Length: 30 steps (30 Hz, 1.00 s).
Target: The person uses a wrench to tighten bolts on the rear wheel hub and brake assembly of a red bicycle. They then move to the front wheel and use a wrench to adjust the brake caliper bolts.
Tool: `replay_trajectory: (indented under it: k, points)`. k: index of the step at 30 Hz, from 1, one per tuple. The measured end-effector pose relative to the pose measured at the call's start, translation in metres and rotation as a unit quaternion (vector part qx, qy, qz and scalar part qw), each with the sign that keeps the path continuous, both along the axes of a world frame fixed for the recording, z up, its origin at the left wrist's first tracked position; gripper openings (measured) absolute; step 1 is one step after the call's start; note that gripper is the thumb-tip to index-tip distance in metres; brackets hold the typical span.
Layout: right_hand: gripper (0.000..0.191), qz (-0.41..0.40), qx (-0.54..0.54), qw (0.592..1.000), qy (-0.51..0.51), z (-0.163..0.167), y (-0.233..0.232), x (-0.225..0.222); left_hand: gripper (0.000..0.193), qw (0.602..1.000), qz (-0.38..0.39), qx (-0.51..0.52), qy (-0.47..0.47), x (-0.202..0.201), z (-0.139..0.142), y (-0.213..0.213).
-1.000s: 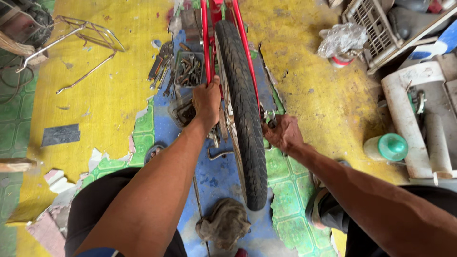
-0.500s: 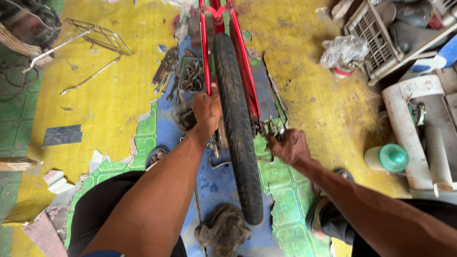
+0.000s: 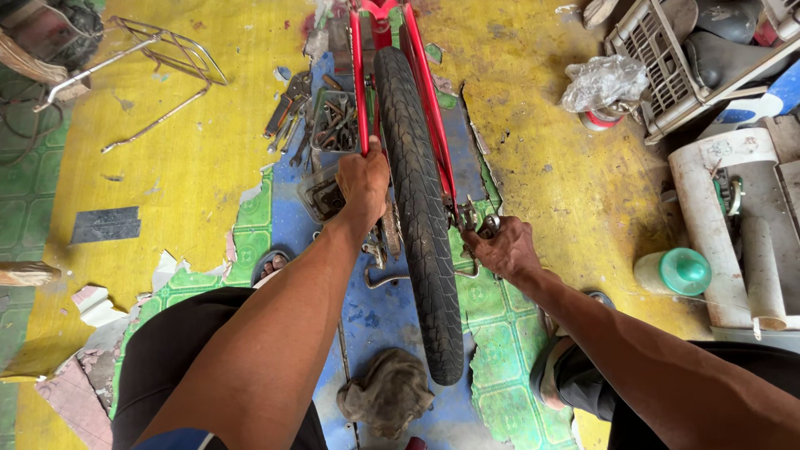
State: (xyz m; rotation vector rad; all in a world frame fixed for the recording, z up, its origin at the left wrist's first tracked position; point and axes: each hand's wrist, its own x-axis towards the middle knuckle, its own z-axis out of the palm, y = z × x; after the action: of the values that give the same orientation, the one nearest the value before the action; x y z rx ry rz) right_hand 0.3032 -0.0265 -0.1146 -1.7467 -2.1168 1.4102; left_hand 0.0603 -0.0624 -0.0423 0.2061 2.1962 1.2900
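A red bicycle frame lies upside down in front of me with its black tyre running up the middle of the view. My left hand grips the left red stay beside the tyre. My right hand is closed around the axle hardware on the right side of the wheel. My knees frame the bottom of the view.
A tray of tools and loose wrenches lie left of the frame. A metal rack sits at the far left. A rag lies below the tyre. A green-capped bottle, a plastic crate and a plastic bag stand on the right.
My right hand has moved down and right along the wheel's axle side. The left hand has kept its grip on the red stay. The view has tilted slightly down.
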Motion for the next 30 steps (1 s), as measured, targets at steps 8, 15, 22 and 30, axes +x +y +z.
replay_trajectory:
  k: [8, 15, 22, 30]
  points:
    - [0.039, 0.005, -0.041, 0.997, 0.071, 0.001, 0.004, 0.0, 0.05, 0.997, 0.055, 0.039, -0.034, 0.002, -0.001, 0.001]
    - [0.043, -0.058, -0.098, 0.979, 0.17, 0.011, 0.002, -0.01, 0.051, 0.993, 0.064, 0.049, -0.082, 0.001, -0.004, -0.001]
    - [0.037, -0.128, -0.192, 0.937, 0.262, 0.001, 0.008, -0.008, 0.051, 0.993, 0.065, 0.064, -0.074, -0.001, -0.005, 0.001]
    - [0.029, 0.305, 0.082, 0.938, -0.147, 0.042, 0.029, -0.003, 0.047, 0.994, 0.061, 0.065, -0.069, 0.002, -0.001, -0.001]
